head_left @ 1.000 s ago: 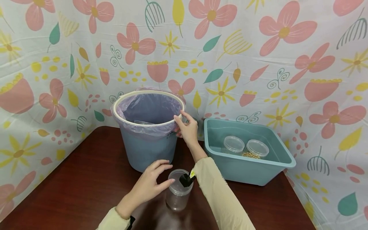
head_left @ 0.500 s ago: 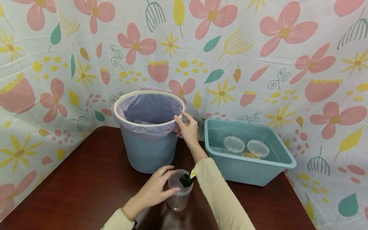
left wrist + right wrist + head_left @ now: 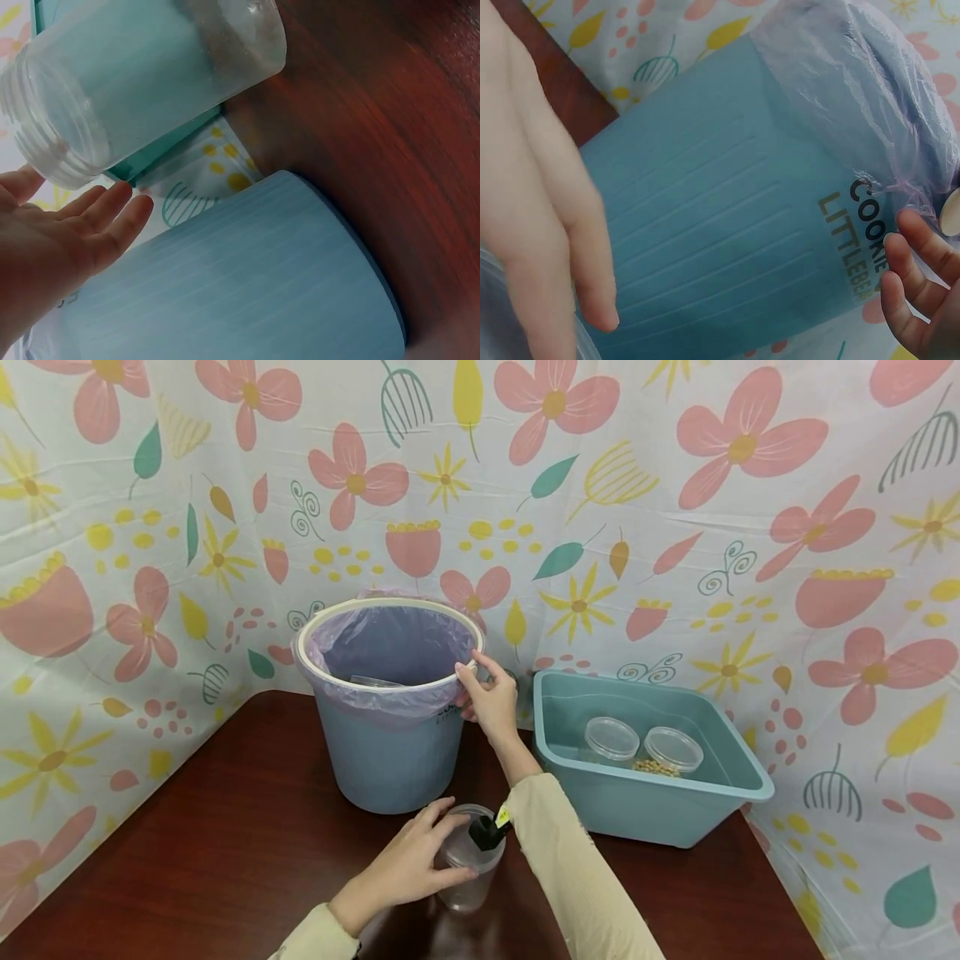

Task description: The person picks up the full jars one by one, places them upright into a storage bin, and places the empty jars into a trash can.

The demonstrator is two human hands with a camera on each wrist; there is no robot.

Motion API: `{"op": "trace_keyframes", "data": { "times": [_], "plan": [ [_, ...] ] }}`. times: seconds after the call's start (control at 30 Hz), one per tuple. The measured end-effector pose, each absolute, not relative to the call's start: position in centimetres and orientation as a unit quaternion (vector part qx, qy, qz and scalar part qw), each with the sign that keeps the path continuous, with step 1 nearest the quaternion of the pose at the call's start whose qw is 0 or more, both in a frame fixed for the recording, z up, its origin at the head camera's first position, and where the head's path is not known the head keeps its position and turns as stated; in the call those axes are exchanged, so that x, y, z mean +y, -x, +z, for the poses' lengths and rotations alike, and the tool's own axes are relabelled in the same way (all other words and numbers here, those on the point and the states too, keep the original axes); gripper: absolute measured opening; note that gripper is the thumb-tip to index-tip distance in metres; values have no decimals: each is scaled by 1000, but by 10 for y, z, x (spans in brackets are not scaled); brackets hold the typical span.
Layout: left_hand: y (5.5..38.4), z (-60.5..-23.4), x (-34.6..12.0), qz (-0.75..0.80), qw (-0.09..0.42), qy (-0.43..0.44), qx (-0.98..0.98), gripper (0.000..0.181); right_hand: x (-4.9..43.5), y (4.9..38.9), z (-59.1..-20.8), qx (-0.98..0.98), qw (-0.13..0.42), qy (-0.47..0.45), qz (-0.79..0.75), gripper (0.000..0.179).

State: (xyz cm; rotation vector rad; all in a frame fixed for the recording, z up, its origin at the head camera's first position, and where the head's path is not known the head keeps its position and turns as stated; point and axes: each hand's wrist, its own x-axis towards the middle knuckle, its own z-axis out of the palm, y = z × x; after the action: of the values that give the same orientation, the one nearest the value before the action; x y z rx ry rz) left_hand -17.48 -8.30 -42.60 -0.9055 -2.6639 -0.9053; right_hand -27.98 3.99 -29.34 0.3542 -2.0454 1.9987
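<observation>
A light blue trash can [image 3: 390, 756] stands at the back left, lined with a thin purple bag [image 3: 352, 697] under a cream ring [image 3: 318, 662]. My right hand [image 3: 491, 702] pinches the ring's right side between thumb and fingers. In front of the can, a clear plastic jar [image 3: 467, 893] stands upright on the table. My left hand [image 3: 408, 864] spreads loosely about its mouth, thumb in front and fingers behind. In the left wrist view the jar [image 3: 165, 86] shows a threaded neck, with relaxed fingers [image 3: 124, 225] right at its rim. A black wrist camera [image 3: 486, 832] overlaps the jar.
A teal basin [image 3: 630, 810] at the right holds two lidded clear jars [image 3: 611, 737], with tan beans [image 3: 656, 767] visible at one. Clear plastic [image 3: 375, 681] lies inside the can. Flowered cloth [image 3: 525, 502] hangs behind the dark wooden table [image 3: 172, 860].
My left hand has moved right, from beside the jar to around its mouth. The right hand has stayed on the trash can's ring.
</observation>
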Motion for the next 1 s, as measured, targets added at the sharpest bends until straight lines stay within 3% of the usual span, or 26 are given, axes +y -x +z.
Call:
{"op": "trace_keyframes", "data": {
  "times": [0.4,1.0],
  "plan": [
    [178,-426,-81,-327,84,283,-898,65,43,296,-307,-698,124,-130,693,45],
    [181,-420,-91,-392,145,258,-871,63,42,302,-313,-697,144,-136,689,45]
  ]
}}
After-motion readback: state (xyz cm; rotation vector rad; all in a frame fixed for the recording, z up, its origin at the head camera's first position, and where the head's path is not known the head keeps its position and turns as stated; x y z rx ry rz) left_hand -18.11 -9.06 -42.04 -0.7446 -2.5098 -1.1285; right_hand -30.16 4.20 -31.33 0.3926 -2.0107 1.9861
